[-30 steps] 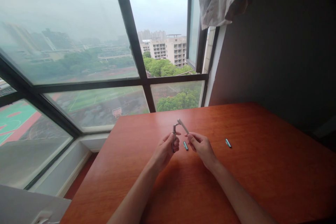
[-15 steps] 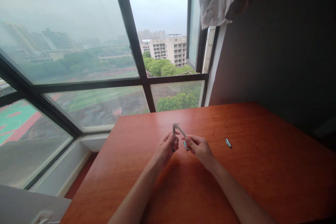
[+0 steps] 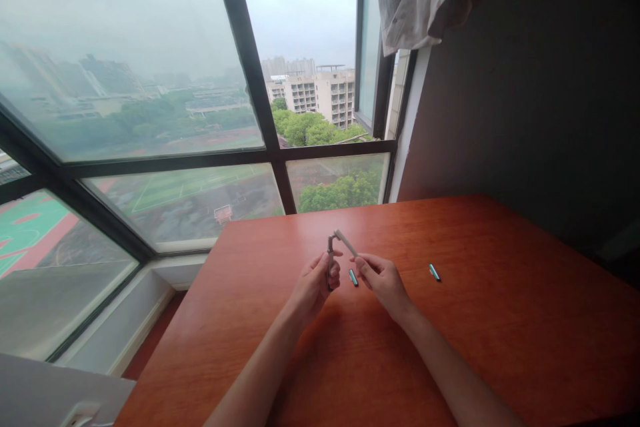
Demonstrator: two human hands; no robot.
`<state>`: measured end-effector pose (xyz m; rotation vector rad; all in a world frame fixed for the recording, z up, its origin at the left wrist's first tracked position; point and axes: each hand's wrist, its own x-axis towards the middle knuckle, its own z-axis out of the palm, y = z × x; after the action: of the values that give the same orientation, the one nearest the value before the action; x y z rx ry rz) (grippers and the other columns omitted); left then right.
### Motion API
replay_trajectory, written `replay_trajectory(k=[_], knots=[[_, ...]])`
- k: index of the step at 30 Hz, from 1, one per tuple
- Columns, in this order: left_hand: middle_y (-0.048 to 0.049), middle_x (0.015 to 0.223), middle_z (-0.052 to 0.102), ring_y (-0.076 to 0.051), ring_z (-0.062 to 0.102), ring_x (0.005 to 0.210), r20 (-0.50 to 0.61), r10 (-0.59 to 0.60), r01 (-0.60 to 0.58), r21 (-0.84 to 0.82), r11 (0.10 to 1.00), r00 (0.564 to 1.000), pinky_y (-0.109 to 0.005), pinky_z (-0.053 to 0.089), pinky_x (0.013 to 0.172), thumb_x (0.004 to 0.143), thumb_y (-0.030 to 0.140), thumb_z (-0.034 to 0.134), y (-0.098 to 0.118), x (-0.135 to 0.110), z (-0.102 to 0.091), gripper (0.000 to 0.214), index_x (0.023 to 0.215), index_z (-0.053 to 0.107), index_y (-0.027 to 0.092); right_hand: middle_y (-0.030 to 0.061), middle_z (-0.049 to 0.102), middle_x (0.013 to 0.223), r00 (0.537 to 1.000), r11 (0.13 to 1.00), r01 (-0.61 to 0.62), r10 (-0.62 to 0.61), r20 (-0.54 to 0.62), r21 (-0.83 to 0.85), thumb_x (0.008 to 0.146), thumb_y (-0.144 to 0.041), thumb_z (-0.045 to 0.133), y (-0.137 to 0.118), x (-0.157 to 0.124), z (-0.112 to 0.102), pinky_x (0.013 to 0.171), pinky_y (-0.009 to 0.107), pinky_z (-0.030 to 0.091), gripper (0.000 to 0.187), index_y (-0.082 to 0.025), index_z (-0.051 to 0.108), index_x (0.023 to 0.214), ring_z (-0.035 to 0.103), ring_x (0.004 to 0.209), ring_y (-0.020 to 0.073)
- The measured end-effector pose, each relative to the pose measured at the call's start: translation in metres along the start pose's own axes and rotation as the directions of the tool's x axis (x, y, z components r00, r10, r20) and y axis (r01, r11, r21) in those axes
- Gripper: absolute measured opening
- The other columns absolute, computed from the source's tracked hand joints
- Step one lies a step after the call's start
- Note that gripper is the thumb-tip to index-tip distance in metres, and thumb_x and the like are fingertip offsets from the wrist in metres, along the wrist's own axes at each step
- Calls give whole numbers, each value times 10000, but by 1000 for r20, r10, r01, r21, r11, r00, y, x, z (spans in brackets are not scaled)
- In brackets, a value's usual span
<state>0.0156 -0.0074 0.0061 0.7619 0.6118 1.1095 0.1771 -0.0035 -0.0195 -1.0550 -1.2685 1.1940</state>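
Your left hand (image 3: 311,283) grips a metal tool (image 3: 331,245); your right hand (image 3: 384,280) pinches a pale stick (image 3: 347,244) over the worktop (image 3: 240,293) — loosening could drop it; a teal piece (image 3: 353,277) shows between; farther, tool and stick meet or nearly — skewed pressure could slip.

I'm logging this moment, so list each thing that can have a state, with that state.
Left hand: closed around the bent metallic handle.
Right hand: closed, gripping the pale stick.
Bent metallic handle: held upright.
Pale stick: held tilted, upper end by the handle's bend; contact unclear.
Two teal-and-black pieces: lying apart on the table.
Window sash: open.
Cloth: hanging.
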Motion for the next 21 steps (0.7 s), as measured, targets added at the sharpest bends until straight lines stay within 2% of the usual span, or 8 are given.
replay_trajectory(k=[7, 16, 21], knots=[[36, 629, 418, -69, 359, 527, -24, 8, -8, 1, 1000, 1000, -209, 279, 513, 783, 430, 660, 1, 1, 0, 337, 965, 608, 152, 6, 536, 598, 999, 996, 36, -38, -24, -78, 788, -548, 571, -1, 1, -2, 441, 221, 315, 455, -130, 699, 915, 425, 492, 103], [37, 628, 415, -65, 348, 522, 11, -30, 30, -7, 1000, 999, -207, 268, 506, 800, 424, 647, -5, 0, 3, 318, 960, 606, 152, -11, 498, 592, 1000, 1000, 15, -15, -18, -19, 796, -553, 562, -2, 0, -2, 424, 215, 279, 444, -135, 685, 884, 396, 471, 89], [41, 625, 422, -66, 364, 519, -46, 17, -18, -25, 1000, 999, -207, 290, 510, 778, 435, 667, -2, 2, -1, 345, 972, 599, 158, -12, 514, 565, 1000, 1000, 26, -26, 18, -16, 787, -563, 563, 1, 1, -1, 424, 218, 309, 456, -136, 693, 884, 411, 459, 92]])
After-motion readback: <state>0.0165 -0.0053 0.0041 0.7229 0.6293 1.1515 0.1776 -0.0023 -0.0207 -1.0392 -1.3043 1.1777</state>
